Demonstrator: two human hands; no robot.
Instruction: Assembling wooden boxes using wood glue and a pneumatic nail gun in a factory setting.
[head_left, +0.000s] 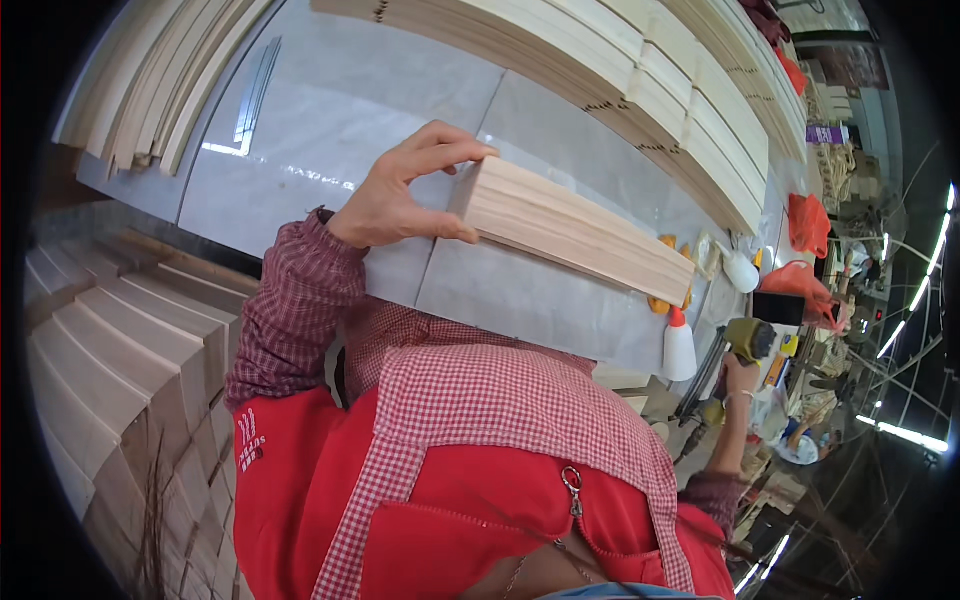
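Note:
A long, pale wooden block [580, 225] lies across the grey tabletop [330, 195]. My left hand [410, 190] grips its left end, with the thumb on the near side and the fingers on the far side. Off to the right, beyond the table's edge, my right hand [741, 376] is wrapped round a yellow-green and dark power tool [748, 340]; its exact kind is unclear. Small orange-yellow pieces [657, 304] show beside the block's right end. Close to that end stands a white squeeze bottle [679, 350] with a red cap.
Long pale boards [600, 60] are stacked along the table's far side, and more boards [165, 75] lie at the far left. Stacked wood pieces [130, 350] fill the lower left. A second white bottle [741, 271], a dark flat object [779, 309] and red plastic bags [808, 225] are at right.

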